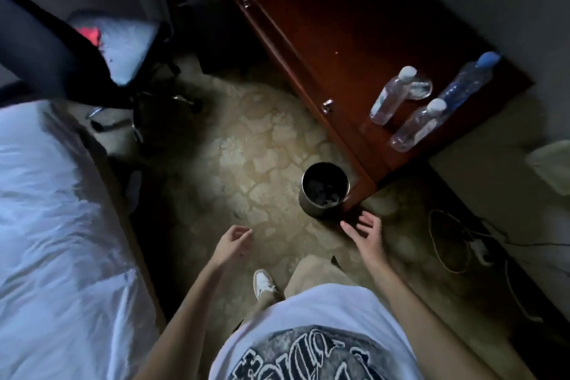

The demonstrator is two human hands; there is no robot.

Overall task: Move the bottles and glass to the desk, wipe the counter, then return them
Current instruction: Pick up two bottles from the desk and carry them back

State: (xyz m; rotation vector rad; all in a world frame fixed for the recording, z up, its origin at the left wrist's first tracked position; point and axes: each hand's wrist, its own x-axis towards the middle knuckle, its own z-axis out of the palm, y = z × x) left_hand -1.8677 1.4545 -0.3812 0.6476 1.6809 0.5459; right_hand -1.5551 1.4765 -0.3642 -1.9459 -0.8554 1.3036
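Note:
Three clear plastic bottles stand at the near right end of a dark red wooden desk (339, 25): a white-capped bottle (390, 99), a second white-capped bottle (416, 128) closer to the desk's corner, and a taller blue-capped bottle (467, 83) behind them. A glass (420, 88) sits between the bottles, partly hidden by the first one. My left hand (233, 241) hangs over the floor with fingers loosely curled, holding nothing. My right hand (364, 231) is spread open, empty, just short of the desk's corner and well below the bottles.
A round metal bin (324, 190) stands on the patterned floor against the desk's corner, right ahead of my right hand. A bed with white sheets (55, 225) fills the left. An office chair (77, 49) stands at the far left. Cables (456, 244) lie on the floor at the right.

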